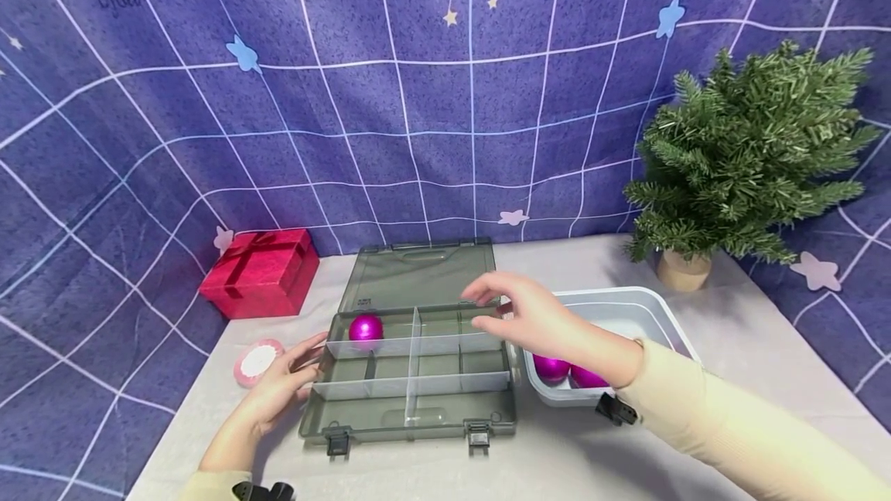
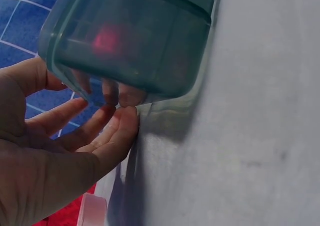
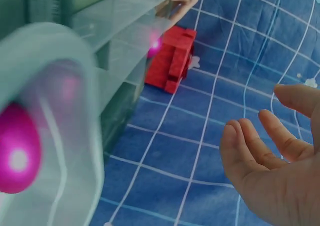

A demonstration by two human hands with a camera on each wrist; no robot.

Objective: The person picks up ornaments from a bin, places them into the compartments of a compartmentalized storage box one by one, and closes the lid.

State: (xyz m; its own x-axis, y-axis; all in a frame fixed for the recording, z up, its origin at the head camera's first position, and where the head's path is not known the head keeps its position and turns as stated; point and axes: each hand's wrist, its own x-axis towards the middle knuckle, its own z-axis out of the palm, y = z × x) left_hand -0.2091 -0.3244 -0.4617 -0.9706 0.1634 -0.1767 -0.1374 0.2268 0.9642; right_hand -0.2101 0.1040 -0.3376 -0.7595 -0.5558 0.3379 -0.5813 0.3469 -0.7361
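Observation:
A translucent grey-green divided box (image 1: 445,400) lies with its lid (image 1: 418,277) folded back. One shiny magenta ball (image 1: 366,330) sits in its back left compartment. My left hand (image 1: 281,385) touches the box's left side, fingers loosely bent against the wall; the left wrist view shows the fingertips (image 2: 127,118) at its lower edge. Above the box's right edge is my right hand (image 1: 522,314), thumb and fingers apart with nothing between them. The right wrist view also shows that hand (image 3: 280,161) holding nothing. More magenta balls (image 1: 552,366) lie in a white tub (image 1: 643,296), partly hidden by the right forearm.
A red gift box (image 1: 261,273) stands at the back left, with a round pink-and-white item (image 1: 257,362) in front of it. At the back right is a small artificial pine tree (image 1: 748,153) on a wooden base. A blue gridded cloth (image 1: 431,114) hangs behind the table.

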